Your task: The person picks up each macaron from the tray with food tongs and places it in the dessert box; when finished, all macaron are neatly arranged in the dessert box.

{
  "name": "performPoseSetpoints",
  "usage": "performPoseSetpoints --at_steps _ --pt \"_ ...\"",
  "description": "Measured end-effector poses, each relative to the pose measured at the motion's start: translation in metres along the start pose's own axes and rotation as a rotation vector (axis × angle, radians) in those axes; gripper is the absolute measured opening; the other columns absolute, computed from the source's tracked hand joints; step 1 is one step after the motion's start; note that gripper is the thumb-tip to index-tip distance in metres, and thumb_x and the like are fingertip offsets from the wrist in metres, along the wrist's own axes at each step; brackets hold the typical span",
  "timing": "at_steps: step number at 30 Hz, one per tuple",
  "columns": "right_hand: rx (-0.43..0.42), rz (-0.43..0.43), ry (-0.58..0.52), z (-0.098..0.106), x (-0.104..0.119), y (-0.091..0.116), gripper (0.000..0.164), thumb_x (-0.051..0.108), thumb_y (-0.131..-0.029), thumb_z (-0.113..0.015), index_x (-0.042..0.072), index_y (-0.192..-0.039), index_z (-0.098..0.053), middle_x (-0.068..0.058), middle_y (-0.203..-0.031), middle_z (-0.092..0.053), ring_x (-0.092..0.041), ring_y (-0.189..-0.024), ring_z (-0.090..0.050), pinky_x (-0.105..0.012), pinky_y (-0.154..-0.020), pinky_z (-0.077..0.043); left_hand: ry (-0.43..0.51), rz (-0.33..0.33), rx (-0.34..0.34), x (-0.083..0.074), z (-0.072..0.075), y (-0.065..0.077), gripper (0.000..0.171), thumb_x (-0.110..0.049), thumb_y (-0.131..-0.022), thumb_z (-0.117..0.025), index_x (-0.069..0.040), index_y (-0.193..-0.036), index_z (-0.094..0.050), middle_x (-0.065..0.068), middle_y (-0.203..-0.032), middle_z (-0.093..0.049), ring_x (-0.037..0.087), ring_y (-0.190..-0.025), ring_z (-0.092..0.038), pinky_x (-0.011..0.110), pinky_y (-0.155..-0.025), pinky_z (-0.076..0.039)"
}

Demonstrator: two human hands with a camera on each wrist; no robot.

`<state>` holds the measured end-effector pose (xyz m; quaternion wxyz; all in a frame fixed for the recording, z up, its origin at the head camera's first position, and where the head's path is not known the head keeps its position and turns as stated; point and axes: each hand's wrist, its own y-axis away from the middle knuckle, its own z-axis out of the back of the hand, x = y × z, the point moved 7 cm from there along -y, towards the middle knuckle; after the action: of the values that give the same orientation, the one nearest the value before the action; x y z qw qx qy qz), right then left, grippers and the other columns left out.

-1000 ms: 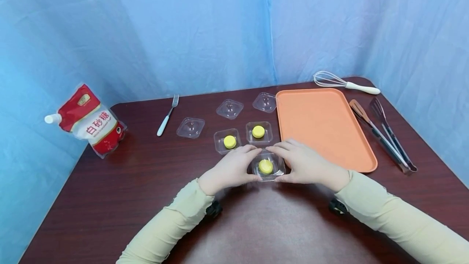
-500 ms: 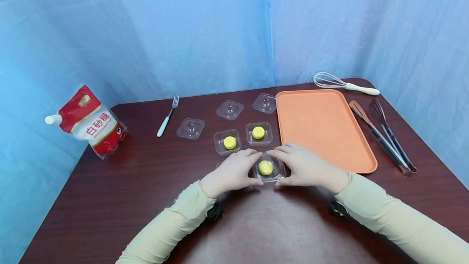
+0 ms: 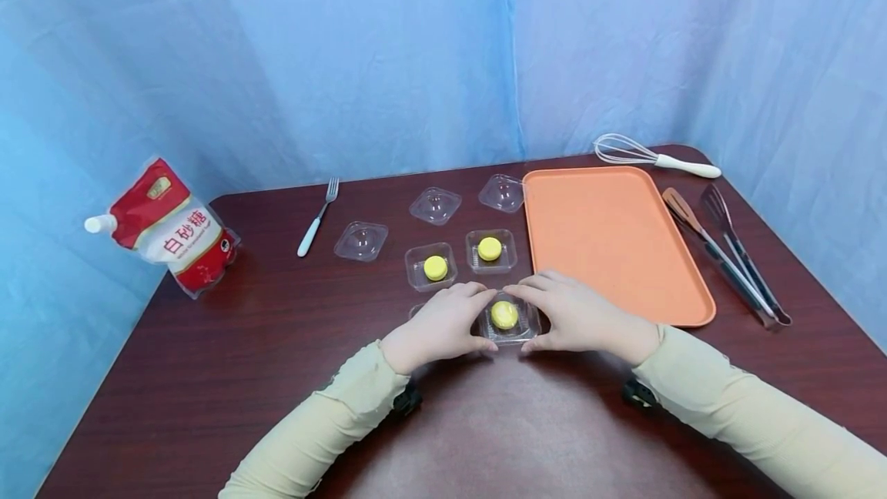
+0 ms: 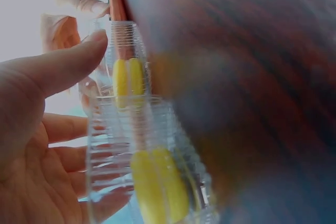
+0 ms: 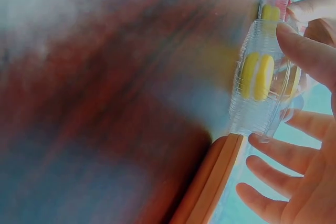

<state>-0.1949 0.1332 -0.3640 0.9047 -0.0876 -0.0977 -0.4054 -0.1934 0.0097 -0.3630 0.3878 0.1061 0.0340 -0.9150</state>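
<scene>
My left hand (image 3: 443, 326) and right hand (image 3: 578, 313) grip opposite sides of a small clear plastic box (image 3: 527, 333). A yellow macaron (image 3: 504, 315) lies inside, under a clear lid. In the right wrist view the thumb is at the lid's edge and the index fingertip near the lower corner. Beyond the hands, two uncovered clear boxes, one on the left (image 3: 412, 277) and one on the right (image 3: 509, 262), each hold a yellow macaron. Another box (image 4: 105, 166), with its macaron (image 4: 157, 184), stands close by the left hand; in the head view that hand mostly covers it.
Three clear domed lids (image 3: 361, 242) lie farther back. An orange tray (image 3: 610, 237) stands at the right, with a whisk (image 3: 665, 160) behind and tongs (image 3: 744, 268) beside it. A fork (image 3: 319, 218) and a red-and-white sugar bag (image 3: 183, 229) are at the left.
Both hands have come slightly nearer on the box, the left also a little leftward. A corner of the box behind the left hand now shows.
</scene>
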Motion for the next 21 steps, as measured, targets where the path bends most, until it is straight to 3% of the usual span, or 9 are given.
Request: performPoseSetpoints --at_steps 21 --pt "0.009 -0.010 -0.006 -0.0039 -0.0012 -0.0003 0.080 0.046 -0.065 -0.083 0.008 -0.130 -0.055 -0.008 -0.120 -0.063 -0.027 -0.110 -0.053 -0.044 -0.091 -0.047 -0.003 0.022 0.006 -0.0016 -0.0018 -0.0030 0.076 -0.042 -0.075 -0.078 -0.001 -0.133 -0.052 0.011 -0.124 -0.058 0.025 -0.113 -0.055 0.037 -0.100 -0.043"
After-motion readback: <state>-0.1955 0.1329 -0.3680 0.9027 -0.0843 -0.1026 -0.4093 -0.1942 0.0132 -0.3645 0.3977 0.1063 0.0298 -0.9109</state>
